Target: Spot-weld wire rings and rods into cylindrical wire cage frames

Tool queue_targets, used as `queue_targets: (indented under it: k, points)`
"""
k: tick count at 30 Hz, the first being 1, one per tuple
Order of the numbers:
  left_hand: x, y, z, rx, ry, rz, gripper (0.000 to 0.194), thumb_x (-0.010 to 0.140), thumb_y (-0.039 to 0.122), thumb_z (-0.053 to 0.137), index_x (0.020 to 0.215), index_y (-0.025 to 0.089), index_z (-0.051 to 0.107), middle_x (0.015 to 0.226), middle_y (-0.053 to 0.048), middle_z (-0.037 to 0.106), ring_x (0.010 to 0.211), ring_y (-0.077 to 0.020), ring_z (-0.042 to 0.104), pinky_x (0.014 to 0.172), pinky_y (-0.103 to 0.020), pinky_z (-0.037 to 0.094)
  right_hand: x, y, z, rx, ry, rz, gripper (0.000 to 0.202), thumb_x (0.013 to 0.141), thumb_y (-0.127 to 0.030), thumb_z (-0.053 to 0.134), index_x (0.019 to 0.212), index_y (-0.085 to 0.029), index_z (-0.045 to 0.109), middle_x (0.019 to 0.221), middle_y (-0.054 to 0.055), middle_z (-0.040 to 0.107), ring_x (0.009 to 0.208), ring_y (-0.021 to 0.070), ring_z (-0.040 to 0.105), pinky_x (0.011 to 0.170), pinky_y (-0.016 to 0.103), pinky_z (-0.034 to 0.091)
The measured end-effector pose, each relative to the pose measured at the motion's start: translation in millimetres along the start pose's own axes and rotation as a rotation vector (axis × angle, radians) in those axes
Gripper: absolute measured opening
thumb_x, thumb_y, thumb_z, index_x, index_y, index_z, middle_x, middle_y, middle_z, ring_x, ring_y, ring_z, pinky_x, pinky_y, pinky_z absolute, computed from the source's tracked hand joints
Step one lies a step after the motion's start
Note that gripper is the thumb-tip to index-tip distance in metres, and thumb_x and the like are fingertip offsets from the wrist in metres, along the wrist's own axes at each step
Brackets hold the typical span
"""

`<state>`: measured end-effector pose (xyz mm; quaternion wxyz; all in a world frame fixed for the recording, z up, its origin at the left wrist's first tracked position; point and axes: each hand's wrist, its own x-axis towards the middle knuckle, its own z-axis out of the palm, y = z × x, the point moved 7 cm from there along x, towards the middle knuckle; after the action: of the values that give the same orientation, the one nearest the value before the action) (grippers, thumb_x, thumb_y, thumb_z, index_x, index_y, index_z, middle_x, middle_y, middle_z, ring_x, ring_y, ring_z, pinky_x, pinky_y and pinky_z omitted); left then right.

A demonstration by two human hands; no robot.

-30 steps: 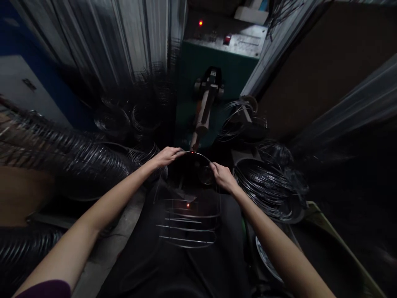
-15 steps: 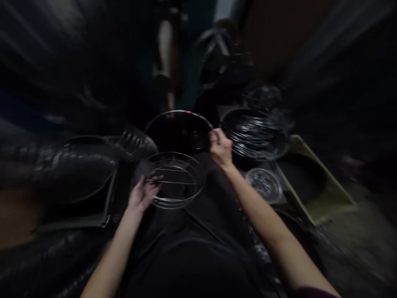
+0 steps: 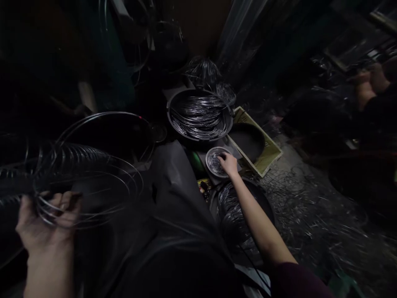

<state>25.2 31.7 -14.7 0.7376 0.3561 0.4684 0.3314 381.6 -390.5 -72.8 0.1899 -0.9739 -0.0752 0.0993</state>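
Several thin wire hoops (image 3: 93, 215), blurred by motion, are in my left hand (image 3: 51, 219) at the lower left. The fingers curl up around the lower wires, with the palm upward. A larger wire ring (image 3: 107, 114) with a small red mark rises behind them. My right hand (image 3: 228, 163) dips into a small round bowl (image 3: 207, 162) full of short shiny metal pieces. Its fingertips are pinched together over the pieces, and I cannot make out what is between them. Dark cloth (image 3: 173, 207) covers my lap between the hands.
Beyond the bowl stands a round tub (image 3: 169, 118) of coiled wire, beside a yellowish crate (image 3: 273, 154). A second container of wire (image 3: 229, 207) is under my right forearm. Wire scraps (image 3: 304, 207) litter the floor. Another person's hands (image 3: 366, 85) show at the far right.
My right hand has let go of the large ring and moved right and down into the bowl. The left hand keeps the wire hoops. The view has turned right.
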Motion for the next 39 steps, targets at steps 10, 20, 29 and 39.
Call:
queue_targets:
  k: [10,20,29,39]
  points:
    - [29,-20,48.9,-0.173,0.089,0.215,0.03,0.089,0.023,0.046,0.06,0.018,0.055,0.053,0.005,0.05,0.043,-0.0073,0.044,0.047,-0.022,0.044,5,26,45,-0.148,-0.089,0.14,0.037,0.082,-0.03,0.051,0.106,-0.005,0.064,0.1,0.021,0.067,0.093,0.0272,0.064,0.082,0.037,0.046]
    - [33,-11,53.7,-0.186,0.152,0.429,0.034,0.071,0.046,0.067,0.072,0.015,0.053,0.044,0.01,0.035,0.037,-0.0031,0.03,0.038,-0.015,0.023,-9,-4,20,-0.273,-0.035,-0.008,0.046,0.082,-0.033,0.042,0.113,-0.007,0.062,0.094,0.025,0.068,0.082,0.0369,0.065,0.076,0.047,0.048]
    - [30,3,46.9,-0.193,0.172,0.494,0.037,0.074,0.051,0.064,0.077,0.015,0.055,0.045,0.01,0.028,0.038,-0.0033,0.023,0.038,-0.015,0.019,-58,-271,43,0.92,-0.44,-0.213,0.037,0.057,-0.05,0.074,0.069,-0.015,0.065,0.06,0.004,0.065,0.056,0.0172,0.062,0.052,0.027,0.048]
    - [48,5,25.4,-0.236,0.191,0.493,0.035,0.074,0.049,0.065,0.076,0.015,0.057,0.048,0.009,0.025,0.042,-0.0038,0.021,0.04,-0.016,0.016,-71,-360,78,1.43,-0.571,0.009,0.041,0.046,-0.037,0.086,0.07,-0.013,0.063,0.061,0.0,0.064,0.051,0.0088,0.058,0.042,0.017,0.041]
